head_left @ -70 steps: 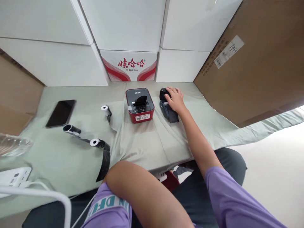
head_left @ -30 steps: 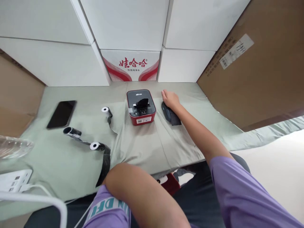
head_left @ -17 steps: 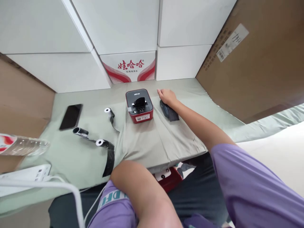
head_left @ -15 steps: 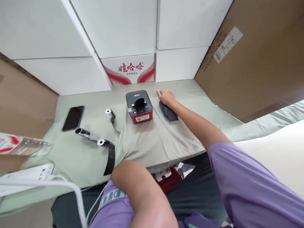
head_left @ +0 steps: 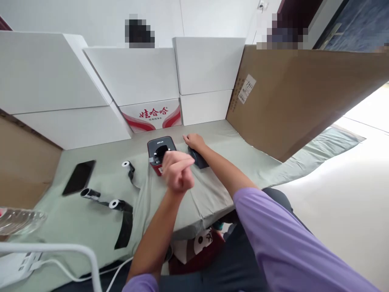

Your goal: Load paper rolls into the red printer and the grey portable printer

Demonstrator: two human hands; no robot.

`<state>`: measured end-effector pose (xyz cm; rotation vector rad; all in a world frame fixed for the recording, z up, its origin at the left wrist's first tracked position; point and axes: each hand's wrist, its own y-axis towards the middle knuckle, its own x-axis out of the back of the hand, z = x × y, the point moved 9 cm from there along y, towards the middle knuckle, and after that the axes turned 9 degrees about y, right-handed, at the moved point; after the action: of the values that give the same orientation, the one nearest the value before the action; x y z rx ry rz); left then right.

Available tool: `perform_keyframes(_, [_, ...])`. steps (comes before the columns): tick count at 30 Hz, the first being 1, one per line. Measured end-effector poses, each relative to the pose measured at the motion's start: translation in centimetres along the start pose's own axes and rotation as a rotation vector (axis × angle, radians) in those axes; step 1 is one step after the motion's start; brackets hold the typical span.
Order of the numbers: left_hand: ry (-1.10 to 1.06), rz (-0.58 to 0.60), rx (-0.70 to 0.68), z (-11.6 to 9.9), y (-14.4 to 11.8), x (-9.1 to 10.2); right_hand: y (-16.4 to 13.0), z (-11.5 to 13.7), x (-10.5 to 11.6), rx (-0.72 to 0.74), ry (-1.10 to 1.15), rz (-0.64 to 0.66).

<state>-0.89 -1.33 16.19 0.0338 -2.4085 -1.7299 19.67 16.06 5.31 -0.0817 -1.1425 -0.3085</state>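
Observation:
A small red printer with a dark grey top stands on the grey-green cloth at the back middle. My left hand hovers in the air in front of it, fingers curled shut and holding nothing visible. My right hand rests on a dark flat device just right of the printer, palm down over its far end. Three label rolls with black tape trailing lie to the left: one near the printer, one further left, one nearer me.
A black phone lies at the left. White cartons and a red-printed box wall the back; a brown carton leans on the right. A plastic bottle and a white power strip with cable sit at near left.
My left arm has lifted from my lap and its closed hand now hangs in front of the printer. The camera has tilted up. My right hand stays on the dark device.

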Motion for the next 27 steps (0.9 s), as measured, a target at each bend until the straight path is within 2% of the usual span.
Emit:
perform_keyframes(2, [0.009, 0.002, -0.068, 0.7, -1.1, -2.0, 0.1, 0.1, 0.0, -0.001, -0.002, 0.008])
perform_keyframes(3, [0.020, 0.040, -0.089, 1.2, -2.0, -3.4, 0.1, 0.1, 0.0, -0.004, -0.004, 0.011])
perform_keyframes(7, [0.124, 0.196, -0.008, 4.4, -5.8, -8.1, 0.1, 0.1, -0.2, -0.005, -0.022, 0.015])
perform_keyframes(10, [0.193, 0.292, 0.080, 6.0, -8.1, -10.2, 0.2, 0.0, -0.2, 0.007, -0.005, -0.005])
perform_keyframes(13, [0.264, 0.322, 0.351, 8.3, -9.5, -10.7, 0.6, -0.8, 0.2, 0.021, 0.120, -0.047])
perform_keyframes(15, [0.268, 0.375, 0.549, 9.9, -10.5, -10.9, 0.9, -2.0, 0.7, 0.023, 0.324, -0.094])
perform_keyframes(17, [0.234, 0.457, 0.681, 10.8, -11.3, -11.5, 0.7, -3.9, 1.2, -0.007, 0.574, -0.158])
perform_keyframes(19, [0.203, 0.518, 0.738, 11.3, -11.8, -12.0, -0.2, -6.2, 0.9, -0.062, 0.780, -0.200])
perform_keyframes(22, [0.216, 0.534, 0.752, 11.6, -11.9, -12.1, -2.5, -8.6, -0.6, -0.093, 1.046, -0.196])
perform_keyframes(25, [0.237, 0.534, 0.769, 12.1, -12.1, -12.1, -4.4, -9.9, -2.0, -0.088, 1.296, -0.215])
perform_keyframes(27, [0.254, 0.537, 0.776, 12.4, -12.3, -12.1, -4.8, -10.0, -2.4, -0.065, 1.312, -0.209])
